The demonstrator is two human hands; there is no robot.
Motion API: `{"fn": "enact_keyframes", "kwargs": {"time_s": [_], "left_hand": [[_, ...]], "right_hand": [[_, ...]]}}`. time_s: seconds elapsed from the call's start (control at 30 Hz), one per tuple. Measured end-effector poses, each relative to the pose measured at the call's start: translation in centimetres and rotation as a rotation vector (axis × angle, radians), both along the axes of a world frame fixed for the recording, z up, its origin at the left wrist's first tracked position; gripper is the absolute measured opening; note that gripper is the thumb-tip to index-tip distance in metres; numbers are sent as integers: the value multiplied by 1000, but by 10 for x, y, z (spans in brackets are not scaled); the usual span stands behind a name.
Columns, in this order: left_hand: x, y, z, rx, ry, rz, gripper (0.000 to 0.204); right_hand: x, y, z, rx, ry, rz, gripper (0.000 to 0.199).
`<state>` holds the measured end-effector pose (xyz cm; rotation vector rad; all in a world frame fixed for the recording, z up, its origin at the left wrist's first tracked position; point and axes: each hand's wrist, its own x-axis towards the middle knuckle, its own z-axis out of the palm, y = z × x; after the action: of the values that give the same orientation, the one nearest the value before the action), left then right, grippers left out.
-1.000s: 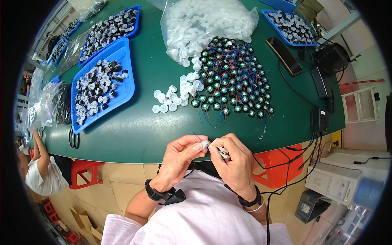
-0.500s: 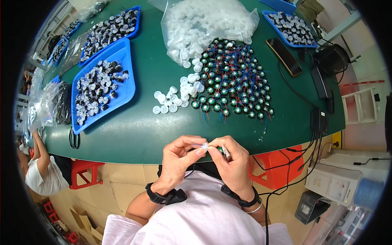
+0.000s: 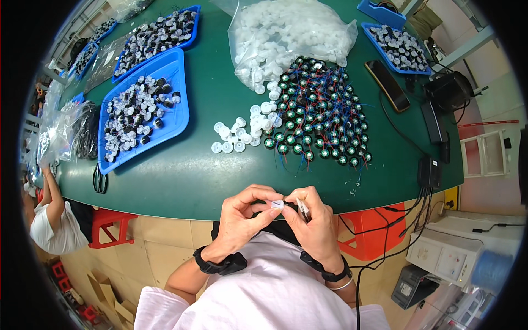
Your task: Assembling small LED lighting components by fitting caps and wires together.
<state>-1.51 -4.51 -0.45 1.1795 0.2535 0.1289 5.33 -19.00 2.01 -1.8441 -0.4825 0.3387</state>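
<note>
The person wears a pale pink short-sleeved shirt (image 3: 275,291), a black wristband (image 3: 223,264) on the left wrist, and a black band (image 3: 324,268) plus thin silver bangle (image 3: 344,284) on the right.

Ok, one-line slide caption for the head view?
Both hands, left hand and right hand, pinch a small white cap at the green table edge.

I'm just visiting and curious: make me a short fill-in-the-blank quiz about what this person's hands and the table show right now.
1. Both hands pinch a small white cap just in front of the table's ____ edge.
2. The table top is ____ in colour.
3. The loose white caps lie between the wired round parts and a ____ tray.
4. The left hand and the right hand each wear a ____ wristband.

Missing words: near; green; blue; black
</note>
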Motion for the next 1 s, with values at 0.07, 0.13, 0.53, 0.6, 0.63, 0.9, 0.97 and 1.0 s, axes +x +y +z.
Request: {"fn": "enact_keyframes", "kwargs": {"time_s": [0.07,0.13,0.53,0.6,0.63,0.9,0.97,1.0], "left_hand": [[1,2,1,-18,1,-20,18],[1,7,5,-55,57,-62,21],[5,20,12,-315,186,-386,53],[4,20,7,-300,135,-342,51],[4,19,6,-293,108,-319,50],[-7,6,-3,-348,141,-124,27],[-7,7,-5,-311,122,-109,23],[-8,7,-5,-294,131,-115,22]], "right_hand": [[-1,-1,-4,46,26,20,19],[5,-4,4,52,77,92,30],[27,-15,-15,363,408,388,10],[18,-12,-16,428,495,244,11],[14,-10,-16,417,480,177,11],[8,-8,-19,440,412,3,9],[8,-9,-20,462,438,20,9],[10,-10,-19,406,428,46,11]]}}
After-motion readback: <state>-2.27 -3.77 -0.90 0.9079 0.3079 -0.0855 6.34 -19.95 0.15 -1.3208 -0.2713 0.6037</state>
